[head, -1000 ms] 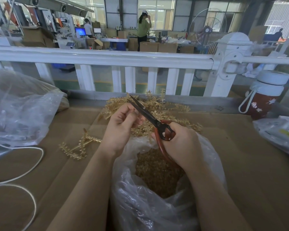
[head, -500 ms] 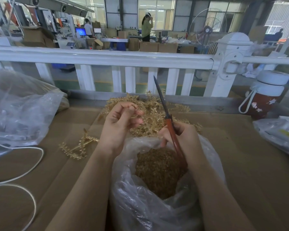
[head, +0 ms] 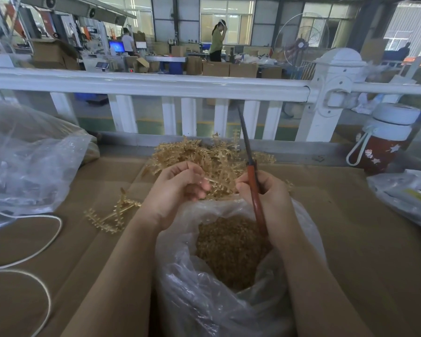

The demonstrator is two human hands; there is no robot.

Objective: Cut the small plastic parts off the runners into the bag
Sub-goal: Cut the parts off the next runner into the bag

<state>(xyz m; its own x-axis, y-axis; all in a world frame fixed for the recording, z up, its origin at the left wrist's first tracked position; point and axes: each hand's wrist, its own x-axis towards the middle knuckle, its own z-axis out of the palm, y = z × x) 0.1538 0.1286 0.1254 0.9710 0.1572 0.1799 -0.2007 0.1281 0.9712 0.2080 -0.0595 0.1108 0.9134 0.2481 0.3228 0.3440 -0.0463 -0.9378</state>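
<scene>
Head view, near to far: one clear bag (head: 204,300), mouth up, holding loose gold parts (head: 229,251). Right hand (head: 270,198) grips one pair of scissors (head: 249,166), blades together, long axis pointing up and away. Left hand (head: 178,188), fingers curled, pinches a runner (head: 210,180). One separate runner (head: 112,215) lies left; one heap of runners (head: 204,154) behind.

A factory floor: stacked cartons (head: 229,69), a fan (head: 300,45), a monitor (head: 116,46) and workers (head: 218,41) beyond a white railing (head: 144,85).
</scene>
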